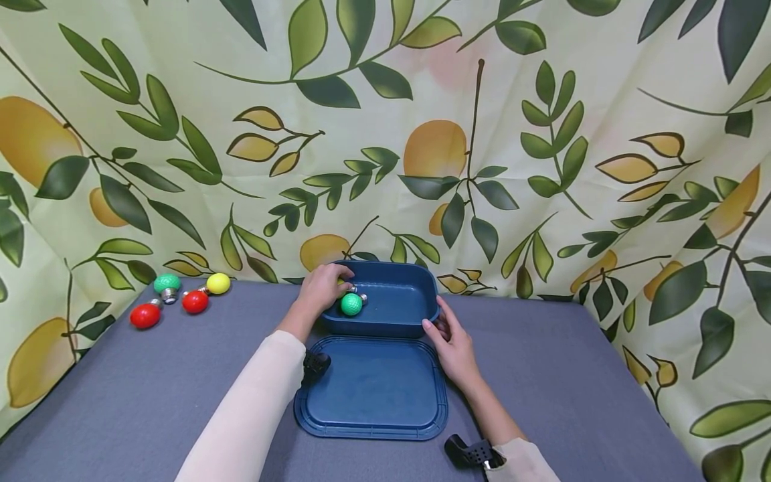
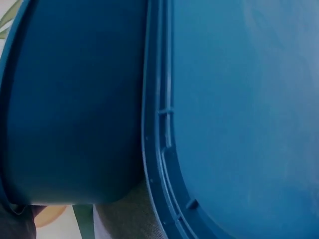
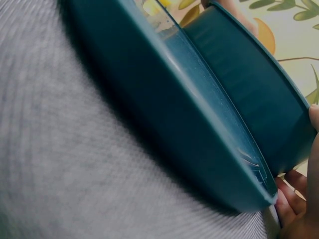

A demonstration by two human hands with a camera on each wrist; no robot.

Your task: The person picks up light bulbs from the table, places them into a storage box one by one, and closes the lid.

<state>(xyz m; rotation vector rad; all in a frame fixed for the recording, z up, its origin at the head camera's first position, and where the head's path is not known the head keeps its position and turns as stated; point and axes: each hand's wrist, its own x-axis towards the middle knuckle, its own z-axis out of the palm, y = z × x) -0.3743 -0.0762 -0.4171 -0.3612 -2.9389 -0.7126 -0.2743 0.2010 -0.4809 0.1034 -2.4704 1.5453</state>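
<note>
A deep blue plastic box stands near the back edge of the table. My left hand reaches over its left end, fingers bent down inside around a small yellowish light bulb, mostly hidden by the fingers. Beside it in the box lies a green toy light bulb with a silver base. My right hand holds the box's right front corner, thumb on the front wall and fingers along the end. In the right wrist view, fingers of that hand show near the box's wall.
A flat blue lid lies directly in front of the box. At the table's back left are a green bulb, two red bulbs and a yellow bulb. A leaf-patterned curtain hangs behind the table.
</note>
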